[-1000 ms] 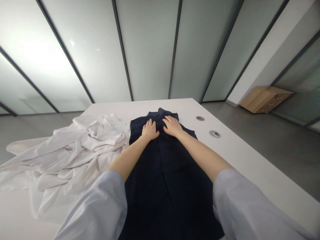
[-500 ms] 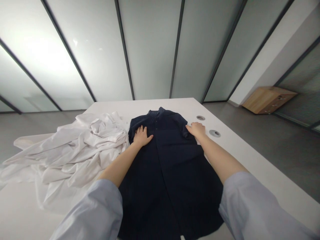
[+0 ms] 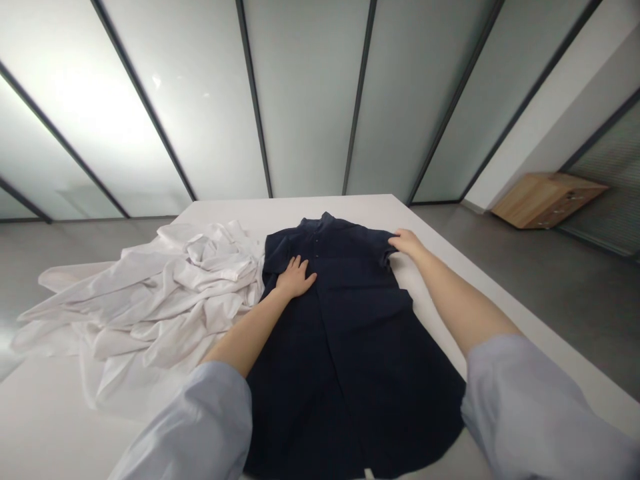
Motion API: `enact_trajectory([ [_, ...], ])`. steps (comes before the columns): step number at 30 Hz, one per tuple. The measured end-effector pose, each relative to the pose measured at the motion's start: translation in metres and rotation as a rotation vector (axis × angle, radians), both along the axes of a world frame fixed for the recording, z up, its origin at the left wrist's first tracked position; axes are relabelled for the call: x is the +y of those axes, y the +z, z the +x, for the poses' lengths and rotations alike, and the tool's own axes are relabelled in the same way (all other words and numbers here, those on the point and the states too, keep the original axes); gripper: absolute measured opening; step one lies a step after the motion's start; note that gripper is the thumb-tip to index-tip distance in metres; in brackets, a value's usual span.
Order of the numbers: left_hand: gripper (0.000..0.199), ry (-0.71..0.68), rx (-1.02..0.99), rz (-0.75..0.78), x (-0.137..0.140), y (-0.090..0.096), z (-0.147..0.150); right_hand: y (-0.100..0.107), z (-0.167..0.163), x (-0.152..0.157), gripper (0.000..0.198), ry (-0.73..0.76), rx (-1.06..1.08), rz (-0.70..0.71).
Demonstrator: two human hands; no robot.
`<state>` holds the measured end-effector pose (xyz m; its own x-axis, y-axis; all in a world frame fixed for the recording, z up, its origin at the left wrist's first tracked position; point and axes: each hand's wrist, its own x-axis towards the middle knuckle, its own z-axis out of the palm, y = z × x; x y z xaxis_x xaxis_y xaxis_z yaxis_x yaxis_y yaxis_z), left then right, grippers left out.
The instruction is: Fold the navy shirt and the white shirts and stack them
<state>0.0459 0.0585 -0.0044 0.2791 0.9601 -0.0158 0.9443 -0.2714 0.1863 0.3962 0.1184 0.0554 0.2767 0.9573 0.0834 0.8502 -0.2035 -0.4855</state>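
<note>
A dark navy short-sleeved shirt lies front side up on the white table, its collar toward the far edge. My left hand rests flat on the left side of its chest, fingers spread, just below the left-side sleeve. At the end of the right-side sleeve, my right hand pinches the cuff and holds the sleeve stretched outward. The button placket runs down the middle of the shirt, and a small pale tag shows at the bottom hem.
A crumpled heap of white cloth covers the left part of the table and touches the shirt's left side. The white table ends at the right before grey floor. A wooden cabinet stands far right; frosted glass panels line the back.
My right hand has moved outward to the right, drawing the sleeve out from the shirt's side. My left hand stays flat on the chest. The view has shifted slightly.
</note>
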Motion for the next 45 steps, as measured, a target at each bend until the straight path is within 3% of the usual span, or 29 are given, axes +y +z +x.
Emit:
enact_trajectory([
  [1, 0.068, 0.004, 0.003, -0.004, -0.002, 0.001, 0.000, 0.008, 0.014, 0.005, 0.029, -0.083, 0.001, 0.032],
  [3, 0.067, 0.016, 0.011, -0.014, -0.005, 0.004, 0.000, 0.020, 0.035, 0.013, 0.039, -0.354, 0.012, 0.254],
  [4, 0.067, 0.025, 0.016, -0.021, -0.007, 0.006, 0.001, 0.023, 0.041, 0.014, 0.041, -0.419, 0.004, 0.344],
  [6, 0.067, 0.035, 0.030, -0.034, -0.009, 0.008, 0.003, 0.023, 0.039, 0.012, 0.042, -0.377, -0.038, 0.441],
  [8, 0.067, 0.036, 0.043, -0.039, -0.011, 0.009, 0.004, 0.012, 0.021, 0.005, 0.040, -0.154, -0.111, 0.401],
  [11, 0.068, 0.034, 0.061, -0.035, -0.012, 0.008, 0.004, -0.016, -0.017, -0.013, 0.045, 0.175, -0.260, 0.198],
  [13, 0.070, 0.051, 0.078, -0.028, -0.013, 0.008, 0.004, -0.036, -0.036, -0.026, 0.057, 0.214, -0.325, 0.008],
  [15, 0.072, 0.094, 0.086, -0.025, -0.013, 0.008, 0.004, -0.051, -0.045, -0.035, 0.067, 0.156, -0.362, -0.123],
  [17, 0.077, 0.153, 0.075, -0.048, -0.015, 0.009, 0.004, -0.061, -0.047, -0.039, 0.072, 0.093, -0.378, -0.160],
  [23, 0.080, 0.205, 0.086, -0.071, -0.017, 0.012, 0.006, -0.063, -0.029, -0.036, 0.058, 0.036, -0.289, -0.014],
  [26, 0.080, 0.202, 0.078, -0.066, -0.018, 0.012, 0.005, -0.063, -0.014, -0.033, 0.055, -0.203, -0.261, 0.095],
  [28, 0.080, 0.199, 0.077, -0.060, -0.018, 0.011, 0.005, -0.063, -0.004, -0.032, 0.056, -0.365, -0.242, 0.076],
  [30, 0.079, 0.197, 0.081, -0.053, -0.018, 0.010, 0.005, -0.065, 0.002, -0.029, 0.055, -0.418, -0.224, 0.030],
  [37, 0.079, 0.193, 0.098, -0.042, -0.019, 0.010, 0.005, -0.049, -0.003, -0.010, 0.040, -0.262, -0.108, 0.021],
  [41, 0.078, 0.187, 0.111, -0.044, -0.019, 0.011, 0.005, -0.026, -0.020, -0.006, 0.040, -0.237, -0.038, 0.190],
  [43, 0.078, 0.188, 0.110, -0.043, -0.019, 0.011, 0.006, -0.015, -0.034, -0.011, 0.038, -0.147, -0.098, 0.282],
  [45, 0.078, 0.189, 0.104, -0.040, -0.019, 0.011, 0.006, -0.008, -0.051, -0.018, 0.034, 0.053, -0.144, 0.307],
])
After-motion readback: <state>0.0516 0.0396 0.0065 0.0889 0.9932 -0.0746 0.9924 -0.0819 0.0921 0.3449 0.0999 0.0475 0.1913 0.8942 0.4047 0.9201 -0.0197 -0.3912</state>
